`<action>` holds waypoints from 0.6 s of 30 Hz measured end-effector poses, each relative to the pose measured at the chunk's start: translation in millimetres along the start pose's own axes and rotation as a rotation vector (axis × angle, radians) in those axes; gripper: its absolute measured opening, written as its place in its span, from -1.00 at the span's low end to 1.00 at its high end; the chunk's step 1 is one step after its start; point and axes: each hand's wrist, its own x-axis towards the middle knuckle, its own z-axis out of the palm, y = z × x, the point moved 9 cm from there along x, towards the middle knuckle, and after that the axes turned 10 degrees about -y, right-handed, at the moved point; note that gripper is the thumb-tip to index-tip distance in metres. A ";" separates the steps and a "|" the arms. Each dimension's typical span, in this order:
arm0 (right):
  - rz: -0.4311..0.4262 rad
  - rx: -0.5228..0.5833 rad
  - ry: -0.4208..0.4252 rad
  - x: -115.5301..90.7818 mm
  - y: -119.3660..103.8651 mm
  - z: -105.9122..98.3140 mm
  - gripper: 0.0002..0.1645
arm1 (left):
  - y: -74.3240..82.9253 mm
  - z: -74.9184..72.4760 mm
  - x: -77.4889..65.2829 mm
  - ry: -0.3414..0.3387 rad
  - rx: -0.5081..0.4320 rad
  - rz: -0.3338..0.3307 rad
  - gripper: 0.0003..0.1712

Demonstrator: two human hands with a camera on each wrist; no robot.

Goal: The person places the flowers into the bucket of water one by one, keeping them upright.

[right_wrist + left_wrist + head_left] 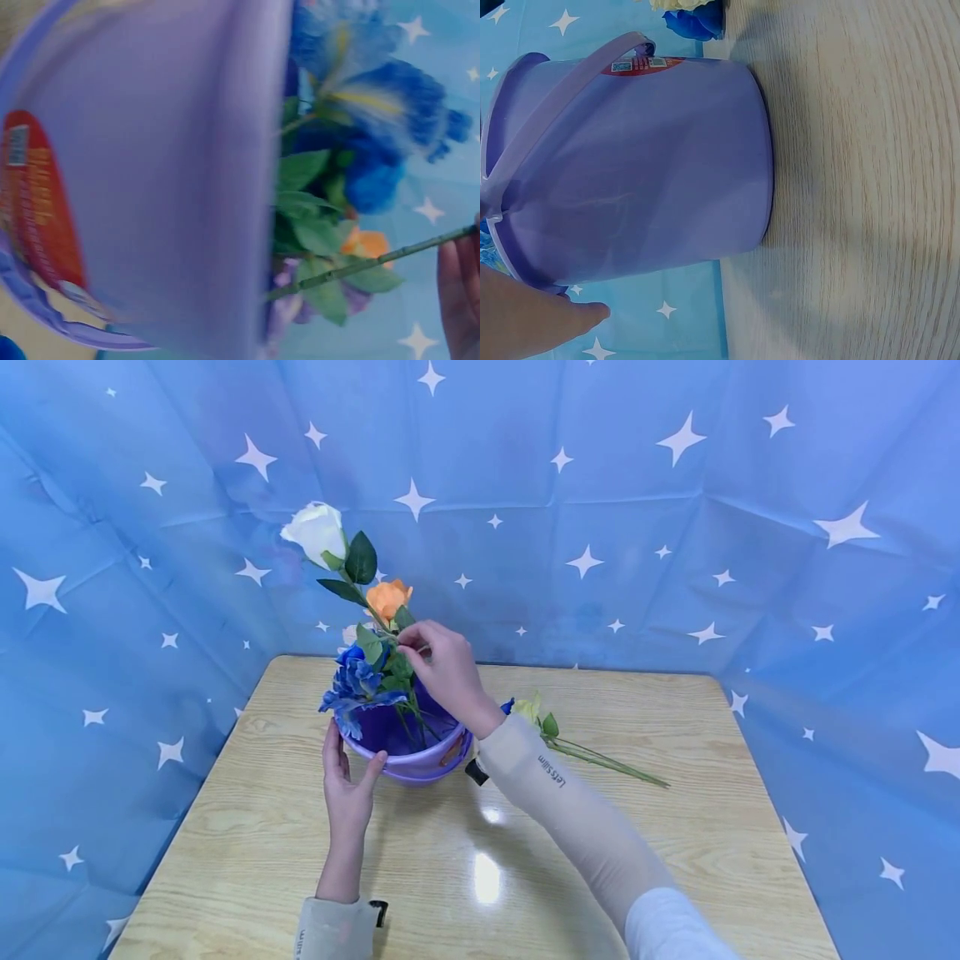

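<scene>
A purple bucket (420,766) stands on the table, holding blue flowers (356,685), an orange flower (388,599) and green leaves. My left hand (348,793) rests against its near left rim, thumb at the front and fingers spread along the side; in the left wrist view one straight finger (555,315) shows beside the bucket. Above the opening, my right hand (446,668) pinches the stem of a white rose (317,532), whose bloom leans up and left. The right wrist view shows the green stem (367,262) running from behind the rim to my fingertips.
To the right of the bucket lie a yellow flower (527,707) and a blue bloom, partly behind my right wrist, with long stems (607,762) across the wooden table (637,835). The bucket's handle (562,97) hangs down its side. A blue star-printed cloth (510,460) hangs behind.
</scene>
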 end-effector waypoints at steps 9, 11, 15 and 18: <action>0.074 -0.051 -0.052 -18.1 30.5 24.9 -0.94 | 1.1 0.0 0.5 -0.002 0.008 -0.008 -0.01; 0.090 -0.068 -0.062 -21.6 36.3 30.1 -0.94 | 3.0 0.3 -0.1 -0.003 0.009 -0.015 0.00; 0.116 -0.095 -0.088 -27.5 46.1 40.2 -0.95 | 8.8 1.8 -1.3 -0.011 0.011 -0.030 0.01; 0.134 -0.112 -0.120 -30.5 51.8 47.6 -0.95 | 10.9 2.7 -1.7 -0.015 0.007 -0.033 0.01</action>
